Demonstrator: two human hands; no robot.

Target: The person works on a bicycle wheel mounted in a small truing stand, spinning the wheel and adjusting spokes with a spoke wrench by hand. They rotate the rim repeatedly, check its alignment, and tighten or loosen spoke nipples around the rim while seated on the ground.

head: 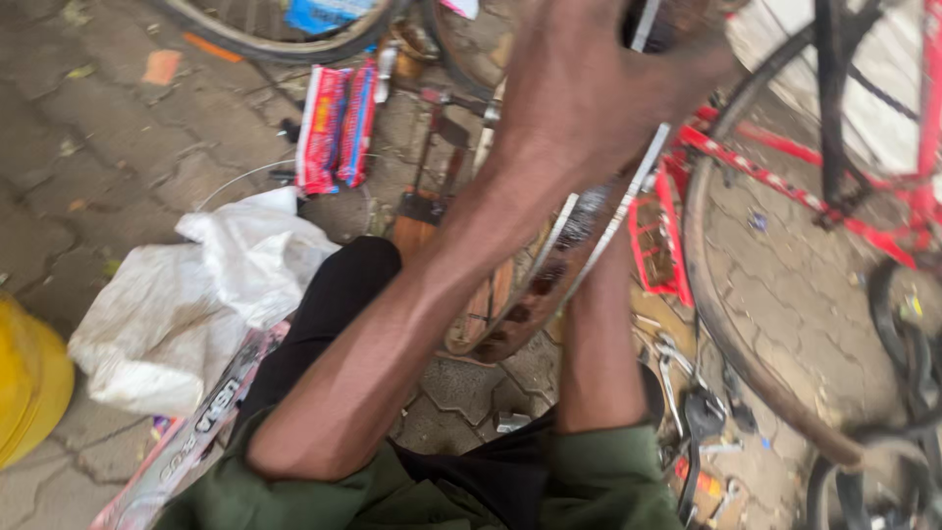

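Head view, seated person over paved ground, read from near to far.

Nearest the camera, two green sleeves [589,481] and a black-trousered knee [334,304] frame the lower edge. The left forearm runs diagonally upward to the left hand [599,88], seen from the back and blurred. Its fingers appear curled over the upper part of a bare wheel rim [549,285], though the grip itself lies on the far side of the hand and cannot be told for certain. The right forearm rises straight behind the rim. The right hand is hidden by the left arm and the rim, so whether its fingers are clenched or released cannot be told.

The rim stands tilted in front of the person's lap, its lower edge near the ground between the knees, rust-brown along the inner well.

Beside the left knee lie a crumpled white plastic bag [186,304] and a yellow container [29,383]. Further out, red packets [337,126] rest on the paving. To the right stands a red bicycle frame [785,182] with a worn wheel [726,324], and small tools are scattered below it.

Judged step: the rim is being steadied and turned by hand for work along its edge. The next move would call for a firm hold at the top while the lower edge stays braced.
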